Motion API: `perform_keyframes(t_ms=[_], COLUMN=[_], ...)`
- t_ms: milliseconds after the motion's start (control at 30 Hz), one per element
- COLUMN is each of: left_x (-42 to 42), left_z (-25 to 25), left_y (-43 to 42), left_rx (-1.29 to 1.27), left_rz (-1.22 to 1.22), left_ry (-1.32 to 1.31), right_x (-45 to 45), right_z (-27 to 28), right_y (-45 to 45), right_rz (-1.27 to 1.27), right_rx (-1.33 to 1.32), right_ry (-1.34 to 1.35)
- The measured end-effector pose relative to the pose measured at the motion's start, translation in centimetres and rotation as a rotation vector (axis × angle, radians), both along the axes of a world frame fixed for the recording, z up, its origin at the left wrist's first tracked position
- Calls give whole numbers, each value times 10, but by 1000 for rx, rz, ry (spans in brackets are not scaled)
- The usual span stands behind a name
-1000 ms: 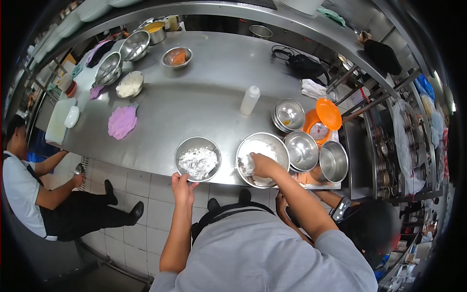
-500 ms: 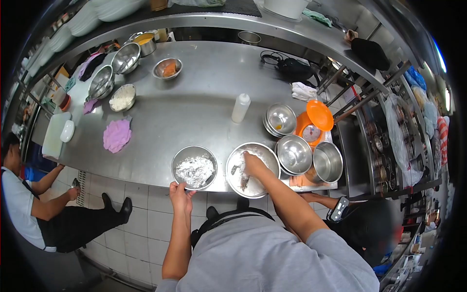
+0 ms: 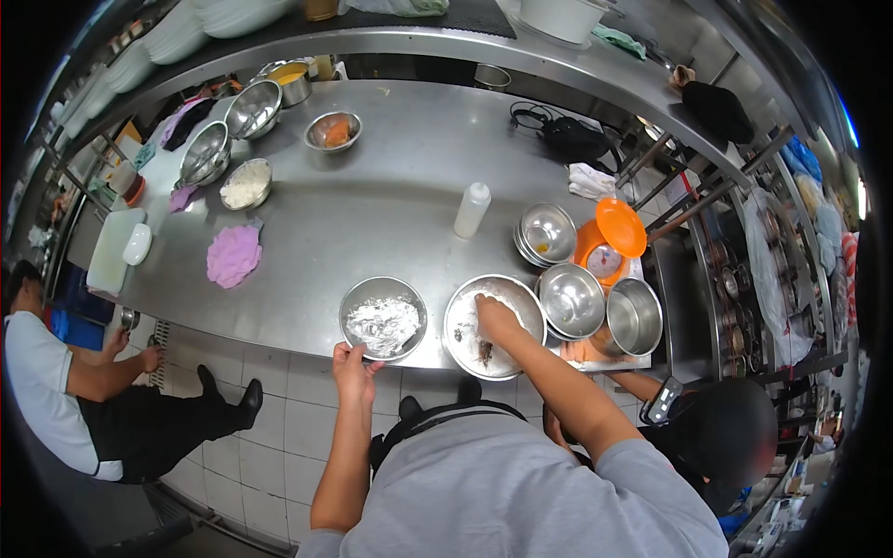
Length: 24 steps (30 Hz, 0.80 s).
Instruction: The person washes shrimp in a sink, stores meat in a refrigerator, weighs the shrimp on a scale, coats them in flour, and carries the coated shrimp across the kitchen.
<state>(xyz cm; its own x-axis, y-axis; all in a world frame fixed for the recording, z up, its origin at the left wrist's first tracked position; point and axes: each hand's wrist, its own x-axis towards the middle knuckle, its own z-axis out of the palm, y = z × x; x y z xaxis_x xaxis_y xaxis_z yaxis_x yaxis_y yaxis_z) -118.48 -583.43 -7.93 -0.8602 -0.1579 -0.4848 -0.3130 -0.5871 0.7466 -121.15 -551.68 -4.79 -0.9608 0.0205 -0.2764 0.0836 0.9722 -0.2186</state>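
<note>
My left hand (image 3: pixel 356 370) pinches the near rim of a steel bowl (image 3: pixel 347 312) at the table's front edge. White flour-like powder (image 3: pixel 383 323) lies in a clumpy layer inside it. My right hand (image 3: pixel 499 321) is down in a wider steel bowl (image 3: pixel 531 309) just to the right. Its fingers are bent together in white powder, and what they hold, if anything, is hidden. A small dark piece (image 3: pixel 485 352) lies under that hand, partly coated white.
To the right are stacked steel bowls (image 3: pixel 570 299), a pot (image 3: pixel 635 316) and an orange scale (image 3: pixel 603 260). A squeeze bottle (image 3: pixel 473 210) stands behind. Left are a purple cloth (image 3: pixel 234 256) and a rice bowl (image 3: pixel 246 184). One person (image 3: pixel 65 381) stands left, another (image 3: pixel 712 437) right.
The view has shifted slightly, so the table's things sit a little further right. My right hand stirs within its bowl, its fingers now more curled. My left hand keeps its hold on the rim.
</note>
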Motion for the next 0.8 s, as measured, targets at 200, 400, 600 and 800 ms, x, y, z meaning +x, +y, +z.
perform_keyframes(t_ms=[200,400,600,800], left_x=[1,3,5,5], left_z=[-1,-1,-5,-4], left_y=[-2,-4,-4,-3], left_rx=[1,4,-5,-17], left_rz=[6,10,18,33], left_ry=[3,21,17,18], right_x=[-1,9,3,-7], right_z=[1,-3,26,-4], right_y=[-6,-2,2,24], right_rz=[56,336,532,553], right_rx=[44,90,-75,-71], right_ry=[-5,4,9,-45])
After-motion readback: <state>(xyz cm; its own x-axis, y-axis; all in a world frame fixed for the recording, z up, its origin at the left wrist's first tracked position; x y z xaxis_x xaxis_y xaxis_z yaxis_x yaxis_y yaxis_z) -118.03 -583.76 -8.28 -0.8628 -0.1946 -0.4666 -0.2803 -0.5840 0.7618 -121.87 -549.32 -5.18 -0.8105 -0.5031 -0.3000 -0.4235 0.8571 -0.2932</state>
